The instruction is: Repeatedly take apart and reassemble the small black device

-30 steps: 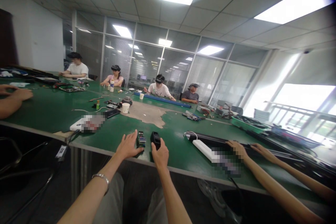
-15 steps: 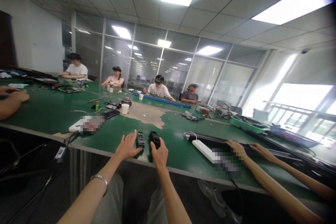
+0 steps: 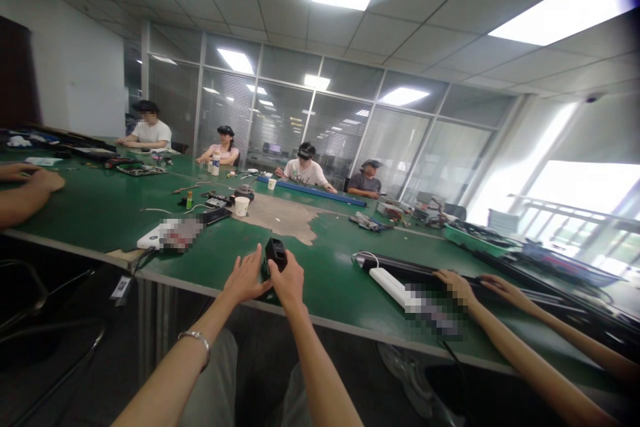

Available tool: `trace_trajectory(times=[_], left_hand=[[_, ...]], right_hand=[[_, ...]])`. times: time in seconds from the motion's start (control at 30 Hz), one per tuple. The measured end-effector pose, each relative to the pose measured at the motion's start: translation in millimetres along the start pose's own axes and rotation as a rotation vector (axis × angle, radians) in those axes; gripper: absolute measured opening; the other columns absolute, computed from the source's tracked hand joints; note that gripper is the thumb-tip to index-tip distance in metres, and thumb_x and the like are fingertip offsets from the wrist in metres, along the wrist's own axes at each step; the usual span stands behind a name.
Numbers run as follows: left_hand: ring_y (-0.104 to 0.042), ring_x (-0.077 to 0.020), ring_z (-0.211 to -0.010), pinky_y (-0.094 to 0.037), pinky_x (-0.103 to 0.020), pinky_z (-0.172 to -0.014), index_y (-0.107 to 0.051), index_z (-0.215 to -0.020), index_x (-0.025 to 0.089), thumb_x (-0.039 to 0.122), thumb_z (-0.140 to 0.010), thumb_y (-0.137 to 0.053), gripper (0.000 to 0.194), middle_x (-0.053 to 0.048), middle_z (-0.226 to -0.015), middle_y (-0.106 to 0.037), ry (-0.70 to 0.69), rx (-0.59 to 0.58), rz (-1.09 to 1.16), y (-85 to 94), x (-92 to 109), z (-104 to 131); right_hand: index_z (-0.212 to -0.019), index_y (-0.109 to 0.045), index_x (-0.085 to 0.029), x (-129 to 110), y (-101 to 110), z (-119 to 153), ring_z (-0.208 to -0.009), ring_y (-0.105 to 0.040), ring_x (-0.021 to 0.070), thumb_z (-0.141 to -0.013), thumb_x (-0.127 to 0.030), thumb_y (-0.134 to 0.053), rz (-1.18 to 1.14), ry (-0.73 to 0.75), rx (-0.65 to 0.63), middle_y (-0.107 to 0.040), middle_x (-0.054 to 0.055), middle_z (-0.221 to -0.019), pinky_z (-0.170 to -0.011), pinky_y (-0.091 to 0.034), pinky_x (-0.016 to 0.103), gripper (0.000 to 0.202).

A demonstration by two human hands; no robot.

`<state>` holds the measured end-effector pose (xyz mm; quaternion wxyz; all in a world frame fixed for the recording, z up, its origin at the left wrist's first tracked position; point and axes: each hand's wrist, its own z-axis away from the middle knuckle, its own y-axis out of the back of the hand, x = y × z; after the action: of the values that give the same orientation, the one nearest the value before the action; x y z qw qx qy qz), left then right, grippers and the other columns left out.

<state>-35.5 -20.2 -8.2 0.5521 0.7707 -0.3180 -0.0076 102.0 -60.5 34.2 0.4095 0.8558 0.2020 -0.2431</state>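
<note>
My right hand (image 3: 289, 281) is closed around a black box-shaped casing (image 3: 276, 252), gripping its near end just above the green table. My left hand (image 3: 244, 279) lies to the left of it, with fingers stretched out and thumb pointing right, holding nothing. Between the two hands, a small green circuit board (image 3: 265, 269) is mostly covered by the casing. I cannot tell whether the casing touches the board.
To the left are a white power strip (image 3: 150, 237) and a paper cup (image 3: 241, 207). Another white power strip (image 3: 389, 288) lies to the right, beside a co-worker's hands (image 3: 457, 288) on long black rails. Several people sit across the green table (image 3: 330, 280).
The black casing has moved left in my right hand, from beside the circuit board to over or in front of it. My left hand stays outstretched in nearly the same place.
</note>
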Motion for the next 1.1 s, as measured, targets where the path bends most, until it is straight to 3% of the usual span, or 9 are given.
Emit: trace_trajectory(times=[0.3, 0.5, 0.63, 0.8, 1.1], left_hand=[[-0.028, -0.0296, -0.138, -0.018, -0.052, -0.113, 0.007, -0.151, 0.013, 0.041, -0.081, -0.046, 0.092, -0.015, -0.15, -0.032, 0.016, 0.002, 0.007, -0.7, 1, -1], [-0.026, -0.0295, -0.139, -0.017, -0.052, -0.113, 0.005, -0.151, 0.012, 0.035, -0.078, -0.046, 0.092, -0.015, -0.151, -0.03, 0.052, -0.011, -0.027, -1.4, 2, -1], [-0.025, -0.0299, -0.139, -0.016, -0.053, -0.113, 0.003, -0.151, 0.012, 0.036, -0.079, -0.044, 0.09, -0.015, -0.151, -0.031, 0.056, 0.0, -0.038, -0.3, 3, -1], [-0.026, -0.0306, -0.139, -0.017, -0.053, -0.113, 0.0, -0.151, 0.012, 0.043, -0.08, -0.044, 0.089, -0.016, -0.151, -0.032, 0.055, 0.009, -0.035, 0.4, 3, -1], [-0.023, -0.0334, -0.14, -0.014, -0.053, -0.114, 0.0, -0.151, 0.01, 0.071, -0.077, -0.045, 0.106, -0.018, -0.153, -0.027, 0.028, 0.01, -0.046, 0.2, 1, 0]], right_hand=[[-0.112, -0.059, -0.017, -3, -4, 11, -0.091, -0.065, 0.0228, -0.079, -0.035, -0.062, 0.159, -0.039, -0.157, -0.069, 0.01, -0.097, -0.075, -0.044, 0.028, 0.037], [-0.136, -0.044, -0.01, 8, -17, 23, -0.104, -0.061, 0.0261, -0.083, -0.038, -0.057, 0.194, 0.0, -0.113, -0.066, 0.017, -0.111, -0.084, -0.042, 0.031, 0.061], [-0.14, -0.039, -0.005, 12, -24, 25, -0.102, -0.062, 0.0292, -0.084, -0.045, -0.055, 0.203, -0.047, -0.076, -0.065, 0.02, -0.11, -0.084, -0.043, 0.034, 0.07], [-0.127, -0.055, -0.015, 9, -20, 21, -0.098, -0.064, 0.0273, -0.082, -0.046, -0.057, 0.11, -0.112, -0.068, -0.069, 0.014, -0.105, -0.082, -0.045, 0.033, 0.054], [-0.127, -0.054, -0.014, 23, -5, 3, -0.104, -0.062, 0.0239, -0.084, -0.047, -0.054, -0.107, -0.121, 0.143, -0.066, 0.014, -0.114, -0.089, -0.044, 0.031, 0.054]])
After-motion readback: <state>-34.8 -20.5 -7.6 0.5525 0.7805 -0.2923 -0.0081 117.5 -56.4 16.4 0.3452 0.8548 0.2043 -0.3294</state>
